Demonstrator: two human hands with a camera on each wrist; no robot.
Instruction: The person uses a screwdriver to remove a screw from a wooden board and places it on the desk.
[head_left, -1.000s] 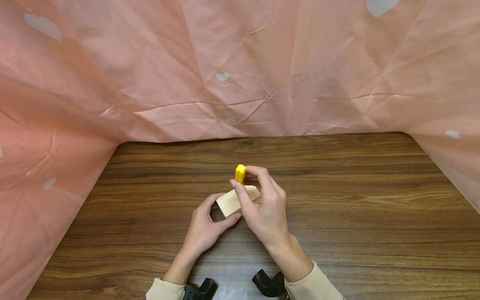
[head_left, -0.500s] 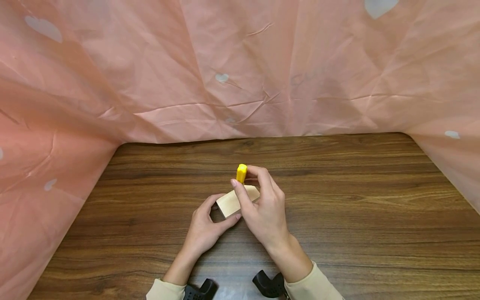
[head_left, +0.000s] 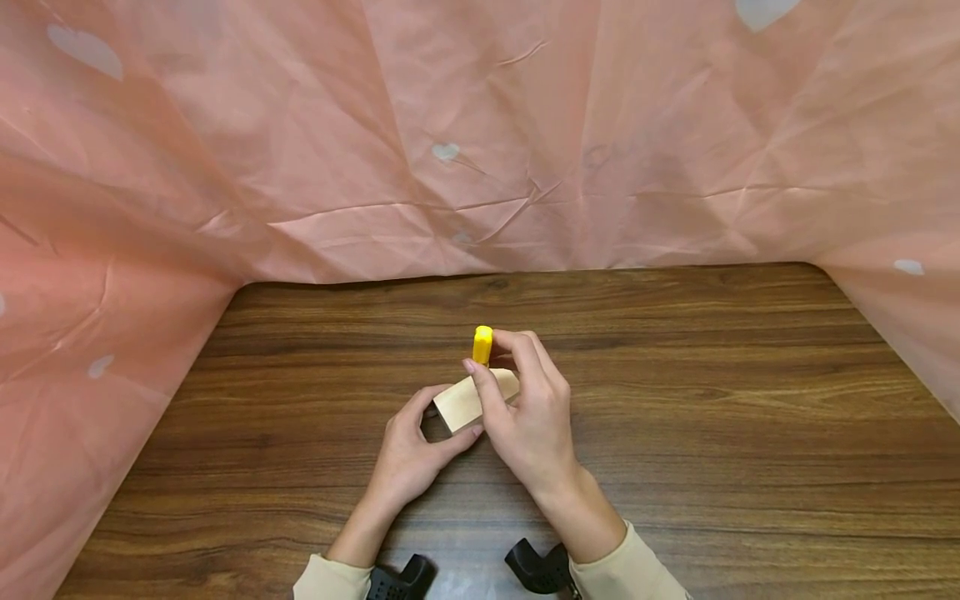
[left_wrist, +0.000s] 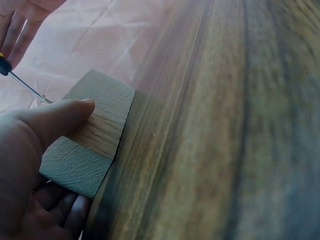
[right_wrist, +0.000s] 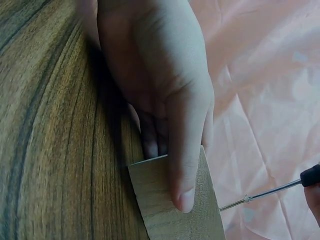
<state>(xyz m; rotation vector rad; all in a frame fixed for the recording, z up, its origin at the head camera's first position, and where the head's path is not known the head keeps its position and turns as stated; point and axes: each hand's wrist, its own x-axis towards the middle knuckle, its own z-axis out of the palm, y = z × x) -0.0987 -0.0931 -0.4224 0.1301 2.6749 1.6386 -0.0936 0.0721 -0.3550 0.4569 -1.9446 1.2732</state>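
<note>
My left hand (head_left: 408,454) grips a pale wooden block (head_left: 459,404) by its sides, thumb on the near face, and the block stands on the table. My right hand (head_left: 534,425) pinches the yellow handle of a screwdriver (head_left: 482,345) between thumb and fingers, above the block. In the left wrist view the screwdriver's metal shaft (left_wrist: 25,84) runs down to a screw (left_wrist: 46,100). From the right wrist, the tip meets the head of that screw (right_wrist: 235,204), whose threaded end is at the block's top face. The fingers behind the block are partly hidden.
The brown wood-grain table (head_left: 712,400) spreads around both hands. A pink curtain (head_left: 480,150) with pale hearts encloses its back and sides. Black wrist mounts (head_left: 540,567) sit under the forearms, by beige sleeves (head_left: 626,567).
The screwdriver's yellow handle has shifted very slightly to the right and stands a little more upright. Both hands keep their hold, and the block stays almost where it was.
</note>
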